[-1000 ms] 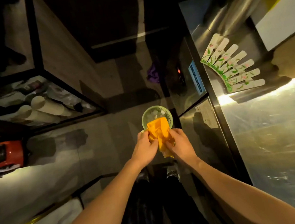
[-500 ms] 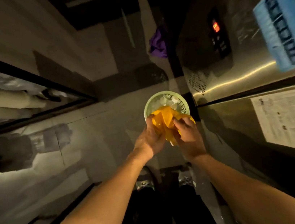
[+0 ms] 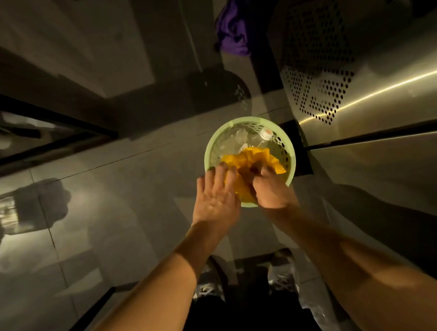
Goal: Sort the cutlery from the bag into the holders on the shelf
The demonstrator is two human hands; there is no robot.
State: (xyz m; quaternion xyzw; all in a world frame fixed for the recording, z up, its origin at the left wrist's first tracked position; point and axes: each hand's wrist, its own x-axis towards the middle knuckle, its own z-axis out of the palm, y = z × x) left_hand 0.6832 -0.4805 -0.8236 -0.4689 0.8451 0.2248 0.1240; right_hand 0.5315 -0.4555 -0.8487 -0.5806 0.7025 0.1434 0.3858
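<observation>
The bag (image 3: 255,157) is crumpled at the centre of the frame, over the basket (image 3: 234,124). The right hand (image 3: 270,190) grips its folds with curled fingers; the left hand (image 3: 215,198) lies flat against it. It seems soft, light and maybe slippery, so it is best held at the bunched middle.

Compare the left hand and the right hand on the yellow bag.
Left hand lies with fingers fairly straight and spread against the yellow bag; right hand has its fingers curled into the bag, gripping it. Left hand sits at the left rim of the green basket; right hand is over its near rim. Both touch the bag above the basket.
</observation>
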